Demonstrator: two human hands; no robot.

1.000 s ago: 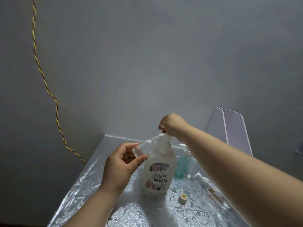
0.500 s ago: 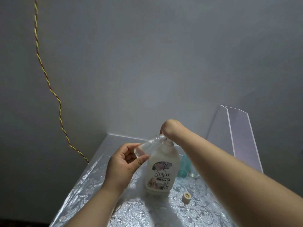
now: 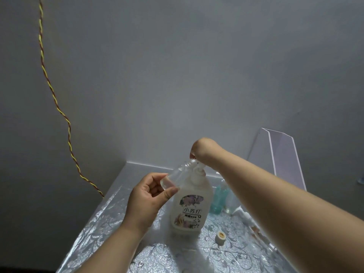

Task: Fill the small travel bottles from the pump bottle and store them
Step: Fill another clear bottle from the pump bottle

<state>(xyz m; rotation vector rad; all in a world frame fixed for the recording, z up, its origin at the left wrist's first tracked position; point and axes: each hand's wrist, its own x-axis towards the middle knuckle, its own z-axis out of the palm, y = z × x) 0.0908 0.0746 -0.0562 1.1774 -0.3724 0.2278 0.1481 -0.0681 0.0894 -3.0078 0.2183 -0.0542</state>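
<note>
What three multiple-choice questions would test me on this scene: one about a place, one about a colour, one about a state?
1. Where does the loose cap lie?
A. On the table, right of the pump bottle
B. Inside a drawer
C. On the floor

2. What colour is the rear bottle, behind the pump bottle?
A. Red
B. Teal
C. Black

3. How is the small clear bottle placed?
A. Standing upright by itself
B. Lying down with a lid on
C. Tilted in the left hand, mouth at the pump spout

Answers: A, the loose cap sits on the table beside the pump bottle's base. B, its body shows blue-green. C, the left hand grips its base and its open neck meets the spout.
</note>
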